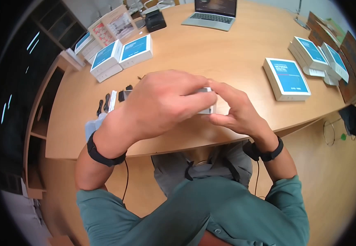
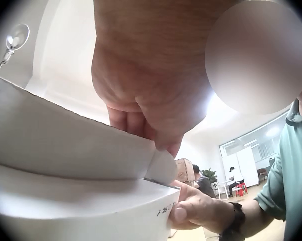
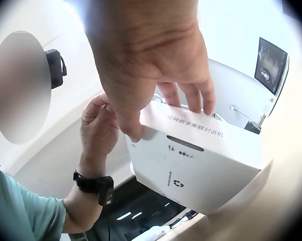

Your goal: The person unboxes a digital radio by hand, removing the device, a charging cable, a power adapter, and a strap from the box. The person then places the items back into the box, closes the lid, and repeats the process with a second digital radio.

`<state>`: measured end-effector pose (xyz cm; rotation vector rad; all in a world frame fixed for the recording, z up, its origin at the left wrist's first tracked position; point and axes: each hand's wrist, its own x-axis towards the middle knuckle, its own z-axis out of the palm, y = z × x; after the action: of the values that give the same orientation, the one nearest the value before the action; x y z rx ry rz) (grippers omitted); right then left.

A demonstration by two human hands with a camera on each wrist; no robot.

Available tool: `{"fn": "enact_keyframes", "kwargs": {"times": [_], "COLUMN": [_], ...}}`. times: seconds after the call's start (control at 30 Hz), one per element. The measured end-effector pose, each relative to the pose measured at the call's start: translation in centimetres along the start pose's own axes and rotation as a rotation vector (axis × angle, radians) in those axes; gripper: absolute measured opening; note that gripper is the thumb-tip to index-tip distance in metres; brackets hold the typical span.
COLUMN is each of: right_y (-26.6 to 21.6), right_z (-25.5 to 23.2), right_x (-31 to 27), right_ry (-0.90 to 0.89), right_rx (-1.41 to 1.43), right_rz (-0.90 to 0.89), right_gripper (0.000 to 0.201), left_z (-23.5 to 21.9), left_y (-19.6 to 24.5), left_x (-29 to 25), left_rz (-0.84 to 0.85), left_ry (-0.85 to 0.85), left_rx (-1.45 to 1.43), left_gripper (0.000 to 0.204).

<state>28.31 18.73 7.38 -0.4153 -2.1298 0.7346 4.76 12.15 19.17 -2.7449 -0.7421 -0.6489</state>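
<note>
A white cardboard box [image 3: 201, 163] with printed lettering and a slot along one edge is between my two hands. In the right wrist view the thumb of my right hand [image 1: 239, 108] is on one face and the fingers reach over the top edge, gripping it. My left hand [image 1: 157, 100] pinches at the opposite corner. Seen from the left wrist, an upper white panel [image 2: 70, 135] stands apart from the lower box body, with left fingers behind its edge. From the head, my left hand hides most of the box.
White-and-blue boxes stand at the back left [image 1: 135, 51] and right [image 1: 286, 80], with another stack [image 1: 311, 53] beyond. A laptop [image 1: 211, 16] sits at the far edge. Black cables [image 1: 103, 104] and a translucent bluish item [image 1: 91, 128] lie left of my left wrist. The table's front edge is close to me.
</note>
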Motion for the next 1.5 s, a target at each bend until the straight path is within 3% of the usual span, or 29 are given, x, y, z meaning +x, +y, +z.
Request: {"fn": "enact_keyframes", "kwargs": {"times": [0.2, 0.37, 0.5, 0.57, 0.63, 0.73, 0.8, 0.83, 0.9, 1.0, 1.23, 1.4, 1.5], "right_y": [0.6, 0.7, 1.0, 1.6, 1.3, 1.3, 1.4, 1.4, 1.3, 0.7, 0.0, 0.4, 0.7], "right_z": [-0.2, -0.3, -0.2, 0.2, -0.1, -0.2, -0.2, -0.2, -0.1, -0.2, -0.4, -0.5, -0.3], "right_x": [-0.1, -0.2, -0.3, -0.8, -0.8, -0.6, -0.5, -0.5, -0.3, -0.4, 0.0, -0.1, 0.0], "right_ry": [0.046, 0.010, -0.005, 0.045, 0.046, 0.057, 0.045, 0.044, 0.039, 0.031, 0.001, -0.006, 0.037], "right_rx": [0.019, 0.120, 0.122, 0.177, 0.214, 0.224, 0.207, 0.210, 0.214, 0.200, 0.129, 0.119, 0.101], "right_rz": [-0.019, 0.118, 0.119, 0.139, 0.164, 0.201, 0.210, 0.205, 0.202, 0.209, 0.223, 0.243, 0.155], "right_gripper": [0.074, 0.078, 0.081, 0.080, 0.079, 0.077, 0.078, 0.078, 0.078, 0.081, 0.089, 0.086, 0.086], "left_z": [0.0, 2.0, 2.8, 0.4, -4.0, -5.0, -4.9, -4.1, -2.6, -2.6, -2.4, -2.2, -2.0], "left_y": [-1.1, -1.1, -0.9, -1.3, -1.6, -3.4, -3.7, -4.1, -4.9, -4.6, -5.6, -5.7, -5.1], "left_x": [1.2, 0.8, 0.1, -0.6, -2.1, -5.6, -6.9, -7.9, -9.3, -8.0, -6.0, -7.0, -7.4], "left_rz": [0.027, 0.169, 0.102, -0.150, -0.520, -0.679, -1.120, -1.130, -1.018, -1.026, -0.977, -0.784, -0.754], "left_ry": [-0.040, 0.034, -0.013, 0.105, -0.025, -0.081, -0.326, -0.322, -0.115, -0.069, -0.093, -0.087, -0.047], "left_rx": [0.126, 0.292, 0.238, -0.022, -0.117, -0.075, -0.292, -0.291, -0.321, -0.226, -0.157, 0.087, 0.068], "left_gripper": [0.021, 0.028, 0.034, 0.040, 0.047, 0.045, 0.038, 0.038, 0.034, 0.031, 0.028, 0.022, 0.019]}}
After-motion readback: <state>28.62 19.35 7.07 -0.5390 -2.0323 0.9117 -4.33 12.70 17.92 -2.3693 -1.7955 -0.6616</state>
